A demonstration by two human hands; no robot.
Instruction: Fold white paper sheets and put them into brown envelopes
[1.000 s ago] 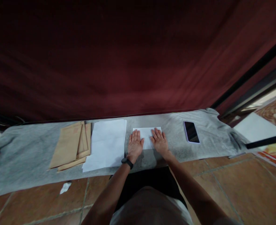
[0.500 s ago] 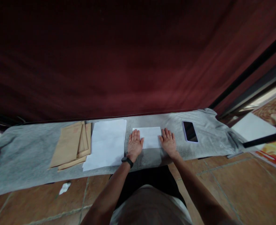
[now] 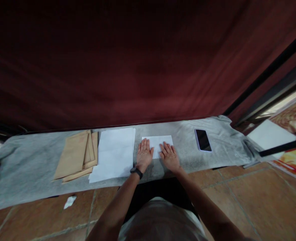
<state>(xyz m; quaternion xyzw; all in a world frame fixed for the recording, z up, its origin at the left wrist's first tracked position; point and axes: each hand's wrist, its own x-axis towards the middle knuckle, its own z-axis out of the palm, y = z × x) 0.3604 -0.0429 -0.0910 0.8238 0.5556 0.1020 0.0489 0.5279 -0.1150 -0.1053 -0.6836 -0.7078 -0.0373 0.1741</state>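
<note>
A small white sheet of paper (image 3: 156,143), apparently folded, lies flat on the grey cloth in front of me. Flat on its left end rests my left hand (image 3: 144,155), open, with a dark watch on the wrist. My right hand (image 3: 170,156) lies open on the paper's lower right part, fingers spread and pointing away from me. Neither hand grips anything. Just left of my left hand is a stack of larger white paper sheets (image 3: 114,152).
Brown envelopes (image 3: 72,154) lie overlapped left of the white stack. A phone (image 3: 203,140) rests on the grey cloth (image 3: 29,164) at the right. Behind stands a dark red curtain-like surface (image 3: 138,83). A crumpled white scrap (image 3: 70,202) is on the tiled floor.
My right hand has slid left from the right edge of the small paper onto its surface. My left hand stays in place on the left end.
</note>
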